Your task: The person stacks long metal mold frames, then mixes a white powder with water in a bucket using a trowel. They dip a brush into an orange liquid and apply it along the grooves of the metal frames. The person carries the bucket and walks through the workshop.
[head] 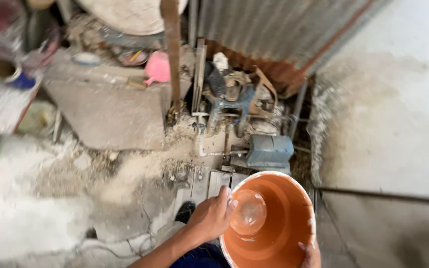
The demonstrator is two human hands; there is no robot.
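An orange plastic bucket (pixel 284 208) with a pale rim sits low in the view, tipped toward me. My left hand (pixel 212 216) grips its near rim and also holds a clear round cup or bowl (pixel 248 212) inside the bucket. Only the fingers of my right hand (pixel 310 254) show at the bottom edge, closed on the bucket's lower rim. A little water seems to lie at the bucket's bottom.
A grey concrete block (pixel 110 106) with a pink plastic jug (pixel 157 67) stands ahead. A blue metal machine (pixel 269 149) and rusty parts lie by a corrugated metal sheet (pixel 284 30). Sand covers the cracked floor (pixel 125 173). A white wall (pixel 398 124) rises at right.
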